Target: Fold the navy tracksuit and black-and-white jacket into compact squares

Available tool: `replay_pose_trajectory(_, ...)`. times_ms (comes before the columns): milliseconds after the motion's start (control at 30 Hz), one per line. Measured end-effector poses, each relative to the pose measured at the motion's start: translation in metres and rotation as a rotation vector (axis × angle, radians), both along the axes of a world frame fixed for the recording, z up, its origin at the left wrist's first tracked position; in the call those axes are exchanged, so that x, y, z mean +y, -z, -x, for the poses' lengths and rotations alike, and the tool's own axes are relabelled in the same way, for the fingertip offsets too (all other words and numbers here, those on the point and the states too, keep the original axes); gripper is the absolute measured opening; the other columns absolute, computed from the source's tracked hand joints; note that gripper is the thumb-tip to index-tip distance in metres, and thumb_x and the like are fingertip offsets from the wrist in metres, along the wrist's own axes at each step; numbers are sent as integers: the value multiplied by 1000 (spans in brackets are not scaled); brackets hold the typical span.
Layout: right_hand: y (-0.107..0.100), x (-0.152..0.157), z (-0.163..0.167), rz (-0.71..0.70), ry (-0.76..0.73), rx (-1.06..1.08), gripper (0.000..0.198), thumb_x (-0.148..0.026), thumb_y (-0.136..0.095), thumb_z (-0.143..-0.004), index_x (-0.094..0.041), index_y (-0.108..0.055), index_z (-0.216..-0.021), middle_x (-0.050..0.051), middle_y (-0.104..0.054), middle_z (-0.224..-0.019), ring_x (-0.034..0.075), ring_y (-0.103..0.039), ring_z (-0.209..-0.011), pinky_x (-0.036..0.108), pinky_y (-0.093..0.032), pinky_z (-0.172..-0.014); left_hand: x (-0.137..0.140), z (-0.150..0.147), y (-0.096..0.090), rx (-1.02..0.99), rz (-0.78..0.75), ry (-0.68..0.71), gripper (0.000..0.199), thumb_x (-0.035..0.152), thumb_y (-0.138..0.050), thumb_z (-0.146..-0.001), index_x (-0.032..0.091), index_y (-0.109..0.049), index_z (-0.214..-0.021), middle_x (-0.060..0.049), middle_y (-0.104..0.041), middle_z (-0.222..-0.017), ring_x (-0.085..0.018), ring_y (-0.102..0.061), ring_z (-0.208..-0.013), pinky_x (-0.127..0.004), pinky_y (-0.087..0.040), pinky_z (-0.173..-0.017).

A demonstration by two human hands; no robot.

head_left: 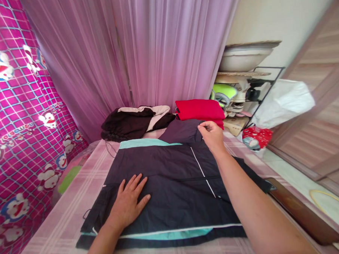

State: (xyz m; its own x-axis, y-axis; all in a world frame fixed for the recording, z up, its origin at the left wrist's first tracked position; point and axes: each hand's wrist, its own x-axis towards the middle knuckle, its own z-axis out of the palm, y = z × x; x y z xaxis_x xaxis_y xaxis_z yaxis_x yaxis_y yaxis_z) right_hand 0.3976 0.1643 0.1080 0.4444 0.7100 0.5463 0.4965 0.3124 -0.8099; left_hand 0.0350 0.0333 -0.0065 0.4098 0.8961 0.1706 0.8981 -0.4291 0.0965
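A dark navy jacket (167, 194) with white piping and teal lining lies spread on the bed or table in front of me. My left hand (130, 200) rests flat on the jacket's left part, fingers spread. At the far right, my right hand (211, 134) pinches the edge of a dark flap of the jacket (181, 131), perhaps a sleeve. That flap reaches over the far edge, close to the folded red cloth (199, 109). Teal lining shows along the far and near edges.
A dark brown and pale garment (132, 123) lies folded at the back by the purple curtain (160, 48). On the right edge rests a brown flat case-like object (302, 211). Beyond stand a shoe rack (258, 112) with a basin (245, 58) and a white bag (283, 101).
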Motion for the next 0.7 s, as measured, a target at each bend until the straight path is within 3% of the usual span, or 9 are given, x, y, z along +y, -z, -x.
replay_pose_trajectory(100, -4, -44, -14, 4, -54, 56, 24, -41, -62, -70, -20, -61, -82, -2, -60, -66, 14, -53, -58, 27, -45, -58, 1, -1, -2, -4, 21, -4, 57, 57, -40, -95, 33, -43, -147, -6, -43, -154, -29, -38, -142, -59, -26, -115)
replay_pose_trajectory(167, -4, -75, -23, 111, -90, 32, 29, -38, -60, -70, -21, -61, -94, -1, -62, -72, 16, -55, -62, 26, -46, -56, 2, -1, -4, -11, 27, -11, 56, 56, -40, -95, 33, -44, -147, -7, -44, -154, -29, -38, -143, -59, -26, -115)
replay_pose_trajectory(267, 3, -119, -41, 465, -133, -79, 39, -33, -53, -75, -22, -61, -111, 1, -66, -82, 17, -60, -65, 27, -49, -56, 2, -3, -6, -19, 38, -25, 56, 54, -40, -95, 31, -45, -146, -9, -44, -154, -29, -38, -143, -59, -26, -115)
replay_pose_trajectory(333, 11, -141, -55, 694, -152, -225, 34, -32, -49, -79, -23, -64, -108, 2, -68, -81, 18, -63, -66, 29, -51, -62, 2, -4, -7, -23, 39, -30, 56, 53, -41, -95, 30, -46, -146, -9, -44, -153, -29, -39, -142, -60, -26, -115)
replay_pose_trajectory(400, 21, -154, -70, 829, -103, -439, 28, -30, -48, -82, -23, -69, -99, 4, -71, -84, 22, -67, -74, 33, -53, -72, 2, -5, -7, -29, 27, -31, 55, 52, -41, -95, 30, -48, -145, -9, -45, -153, -29, -39, -142, -60, -27, -115)
replay_pose_trajectory(467, 28, -156, -79, 865, 19, -638, 27, -26, -49, -83, -22, -71, -97, 9, -73, -101, 27, -68, -92, 38, -51, -85, 1, -6, -9, -26, 32, -39, 55, 52, -42, -94, 29, -49, -144, -10, -45, -152, -29, -39, -142, -60, -27, -115)
replay_pose_trajectory(533, 29, -149, -78, 834, 124, -738, 32, -22, -49, -84, -20, -71, -108, 13, -69, -120, 29, -63, -112, 40, -47, -96, 1, -7, -15, -15, 66, -54, 56, 51, -43, -93, 29, -49, -144, -9, -45, -152, -29, -39, -142, -60, -28, -114)
replay_pose_trajectory(700, 11, -97, -36, 681, 43, -799, 48, -36, -47, -93, -18, -54, -137, 14, -60, -137, 29, -56, -125, 38, -41, -104, 26, -6, -46, -17, 182, -3, 54, 53, -38, -94, 24, -62, -133, -8, -60, -139, -25, -56, -128, -43, -42, -109)
